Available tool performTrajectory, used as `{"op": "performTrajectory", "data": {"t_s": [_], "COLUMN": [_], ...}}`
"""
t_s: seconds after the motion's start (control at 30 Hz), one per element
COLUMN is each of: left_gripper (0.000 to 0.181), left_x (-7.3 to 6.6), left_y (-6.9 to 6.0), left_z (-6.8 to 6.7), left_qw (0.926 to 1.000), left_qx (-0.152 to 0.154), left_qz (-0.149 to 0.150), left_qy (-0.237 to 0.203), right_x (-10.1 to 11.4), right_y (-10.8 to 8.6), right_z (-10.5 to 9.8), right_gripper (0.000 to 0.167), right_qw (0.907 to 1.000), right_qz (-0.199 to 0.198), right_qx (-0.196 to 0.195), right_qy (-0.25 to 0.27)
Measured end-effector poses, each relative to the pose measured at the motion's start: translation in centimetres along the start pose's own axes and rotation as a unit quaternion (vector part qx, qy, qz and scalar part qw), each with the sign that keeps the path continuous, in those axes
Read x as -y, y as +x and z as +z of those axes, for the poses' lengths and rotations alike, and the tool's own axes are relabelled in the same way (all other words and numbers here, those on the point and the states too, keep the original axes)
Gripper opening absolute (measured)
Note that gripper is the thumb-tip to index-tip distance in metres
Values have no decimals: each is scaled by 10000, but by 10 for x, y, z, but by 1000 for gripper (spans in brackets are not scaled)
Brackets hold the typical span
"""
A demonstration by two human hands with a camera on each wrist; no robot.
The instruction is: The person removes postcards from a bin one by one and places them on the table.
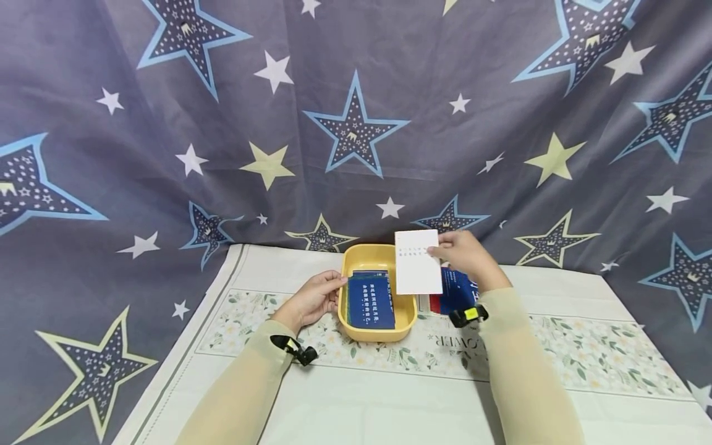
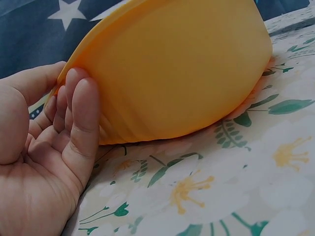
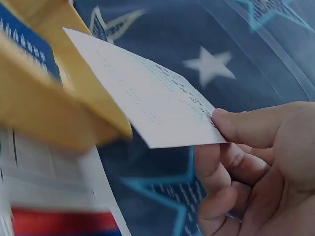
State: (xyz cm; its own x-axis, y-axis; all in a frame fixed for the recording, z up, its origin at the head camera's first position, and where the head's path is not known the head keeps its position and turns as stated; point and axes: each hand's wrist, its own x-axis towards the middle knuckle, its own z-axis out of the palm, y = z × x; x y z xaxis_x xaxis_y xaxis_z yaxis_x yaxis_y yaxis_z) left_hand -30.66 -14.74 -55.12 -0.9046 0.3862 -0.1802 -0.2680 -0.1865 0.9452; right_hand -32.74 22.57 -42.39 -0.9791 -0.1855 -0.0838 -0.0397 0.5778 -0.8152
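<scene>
A yellow plastic basin (image 1: 377, 335) stands on the table, with several dark blue cards (image 1: 369, 304) printed in white characters lying in it. At its left side my left hand (image 1: 314, 298) grips the rim, the thumb over the edge and the fingers against the outer wall (image 2: 182, 73) in the left wrist view. My right hand (image 1: 466, 253) pinches a white card (image 1: 418, 275) with small printed text by its right edge. This card is held above the basin's right side and hides part of it. In the right wrist view, thumb and fingers clasp the card (image 3: 142, 98) at one end.
Right of the basin, partly behind the right forearm, lie blue and red printed items (image 1: 455, 293). A floral runner (image 1: 589, 355) crosses the white tablecloth (image 1: 389, 402). Behind the table hangs a grey star-patterned curtain (image 1: 311, 204).
</scene>
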Motion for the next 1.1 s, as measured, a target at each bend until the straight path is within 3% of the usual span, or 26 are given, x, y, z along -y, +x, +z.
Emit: {"op": "performTrajectory", "data": {"t_s": [0.2, 0.37, 0.6, 0.83, 1.07, 1.1], "left_gripper": [11, 12, 12, 24, 18, 17], "left_x": [0, 1, 3, 1, 0, 0], "left_y": [0, 0, 1, 0, -2, -2], "left_z": [0, 0, 0, 0, 1, 1], "left_qw": [10000, 10000, 10000, 10000, 10000, 10000], "left_qx": [10, 7, 50, 22, -17, -25], "left_qz": [19, 26, 3, 19, 12, 8], "left_qy": [4, -19, -63, -22, -17, -16], "right_x": [-36, -56, -86, -118, -127, -127], "right_y": [-19, -29, -29, -20, -18, -18], "right_z": [-33, -49, -56, -52, -44, -44], "right_gripper": [32, 35, 43, 59, 24, 25], "right_qw": [9990, 9981, 9939, 9878, 9890, 9890], "right_qz": [292, 464, 1010, 1483, 1461, 1460], "right_qx": [-202, -353, -431, -245, -186, -211], "right_qy": [262, 187, -68, -399, -115, -105]}}
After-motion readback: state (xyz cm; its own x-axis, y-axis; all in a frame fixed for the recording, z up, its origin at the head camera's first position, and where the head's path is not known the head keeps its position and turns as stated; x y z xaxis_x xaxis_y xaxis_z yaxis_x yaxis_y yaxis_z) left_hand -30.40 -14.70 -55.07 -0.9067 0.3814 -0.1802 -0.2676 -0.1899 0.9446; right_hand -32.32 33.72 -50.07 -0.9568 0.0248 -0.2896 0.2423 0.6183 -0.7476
